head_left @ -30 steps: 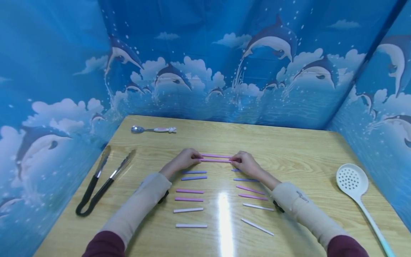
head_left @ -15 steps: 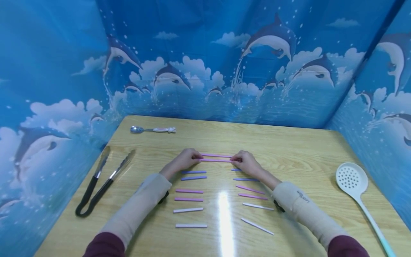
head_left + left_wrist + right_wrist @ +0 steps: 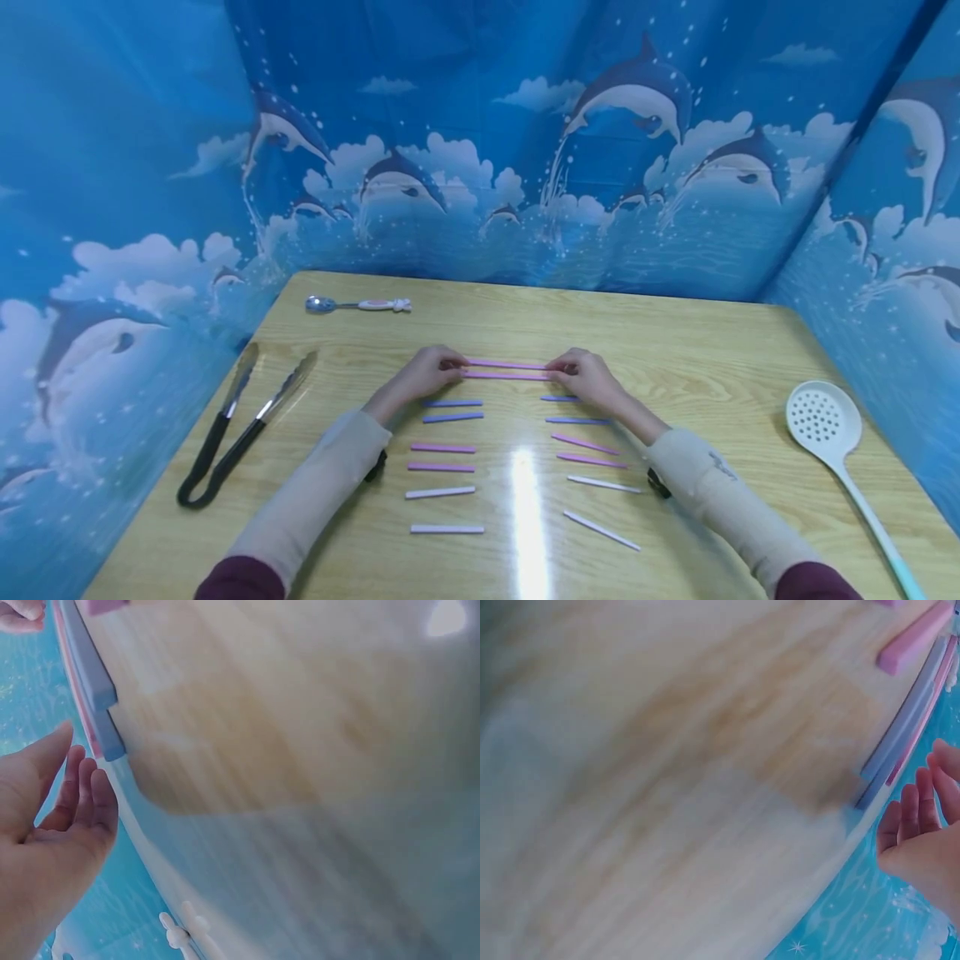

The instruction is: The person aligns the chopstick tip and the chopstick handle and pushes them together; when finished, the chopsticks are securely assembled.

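At the far middle of the table [image 3: 675, 350], an upper pink stick [image 3: 506, 364] and a lower pink stick [image 3: 506, 377] lie side by side, crosswise. My left hand [image 3: 429, 372] is at their left ends, and my right hand [image 3: 588, 379] is at their right ends. In the left wrist view, the thumb and loosely bent fingers [image 3: 105, 799] stand apart, with no stick visible between them. Similarly relaxed fingers [image 3: 926, 799] show in the right wrist view, just off the stick ends. Nearer me lie blue sticks [image 3: 453, 417], more pink sticks [image 3: 441, 467] and white sticks [image 3: 447, 529].
Tongs [image 3: 243, 425] with black handles lie spread at the left. A small spoon [image 3: 358, 305] with a decorated handle rests at the far left. On the right is a white slotted skimmer [image 3: 823, 423]. A dolphin-print curtain [image 3: 495, 125] surrounds the table's back and sides.
Both hands have moved slightly outward, the left to the left and the right to the right, uncovering a little more of the two far pink sticks. The other sticks have stayed put.
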A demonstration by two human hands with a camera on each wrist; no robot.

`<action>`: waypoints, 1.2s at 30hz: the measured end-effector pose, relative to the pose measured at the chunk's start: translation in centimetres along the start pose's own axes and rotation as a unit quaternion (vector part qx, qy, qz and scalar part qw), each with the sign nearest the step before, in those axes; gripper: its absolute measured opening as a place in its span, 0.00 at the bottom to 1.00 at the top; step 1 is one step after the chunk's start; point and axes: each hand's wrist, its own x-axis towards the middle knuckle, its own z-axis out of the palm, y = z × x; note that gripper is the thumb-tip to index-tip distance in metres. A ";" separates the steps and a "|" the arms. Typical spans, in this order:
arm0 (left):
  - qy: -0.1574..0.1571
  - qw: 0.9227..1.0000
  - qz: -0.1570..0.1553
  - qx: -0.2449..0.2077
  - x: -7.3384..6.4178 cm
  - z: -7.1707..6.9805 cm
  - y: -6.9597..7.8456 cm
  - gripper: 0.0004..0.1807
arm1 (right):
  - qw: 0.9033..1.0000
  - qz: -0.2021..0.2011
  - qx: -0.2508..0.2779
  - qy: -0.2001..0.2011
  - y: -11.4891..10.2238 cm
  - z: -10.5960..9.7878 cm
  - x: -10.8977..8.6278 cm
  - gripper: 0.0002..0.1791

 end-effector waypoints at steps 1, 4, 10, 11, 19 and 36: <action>0.003 1.000 -0.001 -0.003 -0.1 -0.1 0.0 0.13 | 1.000 0.002 0.002 0.000 0.1 -0.1 -0.1 0.08; 0.004 1.000 0.000 -0.013 -0.5 -0.3 -0.1 0.13 | 1.000 -0.001 0.005 0.002 0.3 -0.4 -0.4 0.09; -0.003 0.999 0.028 -0.026 -1.4 -0.4 -0.7 0.13 | 1.000 0.005 0.005 0.002 0.6 -0.8 -1.2 0.10; -0.004 0.999 0.034 -0.027 -1.6 -0.4 -0.8 0.13 | 1.000 0.006 0.006 -0.002 0.6 -0.8 -1.4 0.09; -0.031 0.999 0.032 -0.031 -3.0 -0.3 -0.8 0.13 | 0.999 0.007 0.011 -0.035 1.1 -1.0 -2.5 0.10; -0.079 0.996 0.052 -0.003 -3.3 -0.2 -0.9 0.09 | 0.999 -0.021 0.005 -0.049 1.4 -0.7 -3.0 0.04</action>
